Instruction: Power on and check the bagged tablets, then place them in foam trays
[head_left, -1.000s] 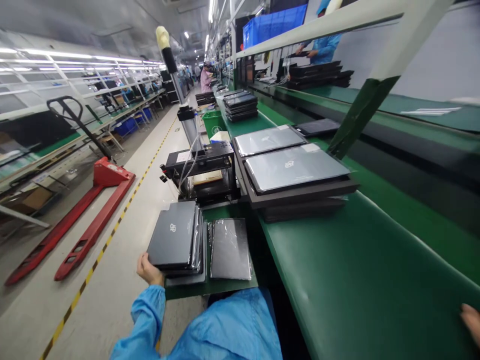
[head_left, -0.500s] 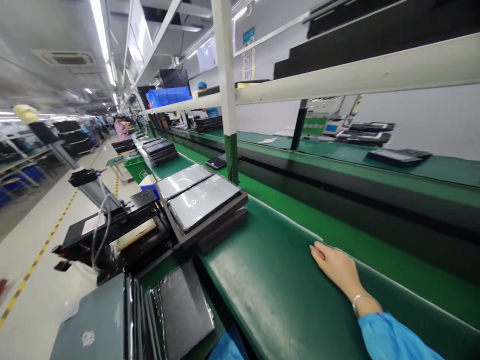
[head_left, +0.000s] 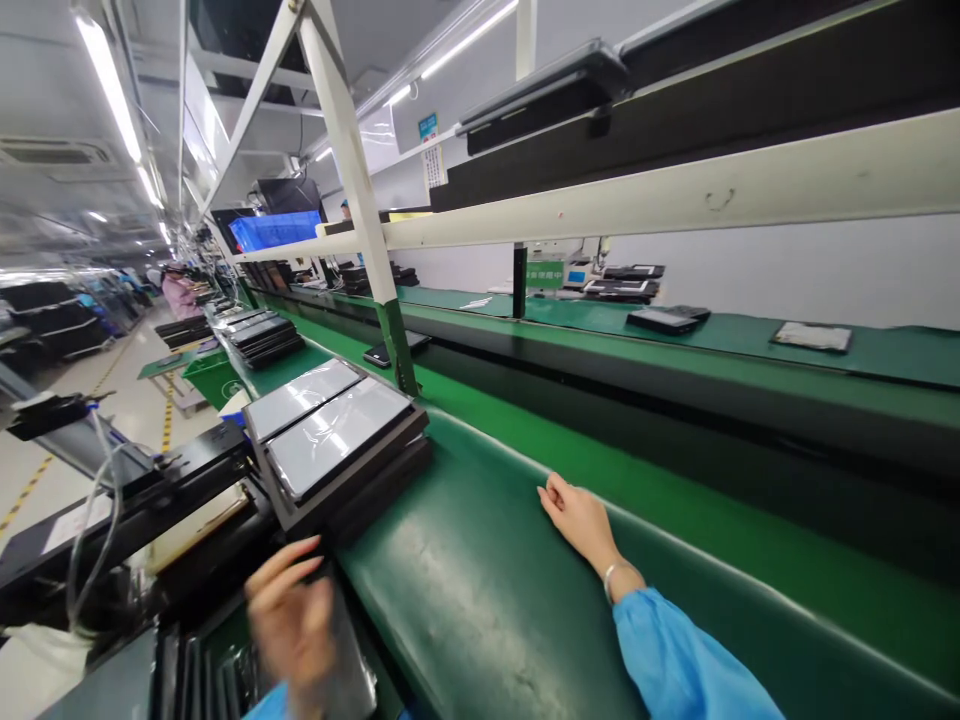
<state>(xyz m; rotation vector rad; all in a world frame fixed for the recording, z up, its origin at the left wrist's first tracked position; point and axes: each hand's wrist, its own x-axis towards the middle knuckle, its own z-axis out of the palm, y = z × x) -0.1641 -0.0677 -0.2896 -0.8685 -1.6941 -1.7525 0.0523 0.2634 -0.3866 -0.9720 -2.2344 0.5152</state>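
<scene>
My left hand (head_left: 292, 620), blurred by motion, is raised above the dark laptop-like panel (head_left: 349, 655) at the lower left. Its fingers look apart, and I see nothing held in them. My right hand (head_left: 577, 515), with a bracelet at the wrist, rests by the raised far edge of the green bench (head_left: 465, 580). Its fingers are curled in, with no object visible in them. Left of the bench, several thin panels (head_left: 206, 680) stand on edge in a row, partly hidden by my left hand.
Two silver-grey panels (head_left: 337, 430) lie in a black foam tray (head_left: 360, 480) on the bench. A black press-like machine (head_left: 202, 450) stands at left. Beyond the bench runs a green belt (head_left: 487, 400). A white post (head_left: 352, 160) and crossbar (head_left: 660, 180) stand in front of me.
My left hand has come into view at the lower left. The view has turned right, so the bench and tray sit further left. My right hand stays at the bench edge.
</scene>
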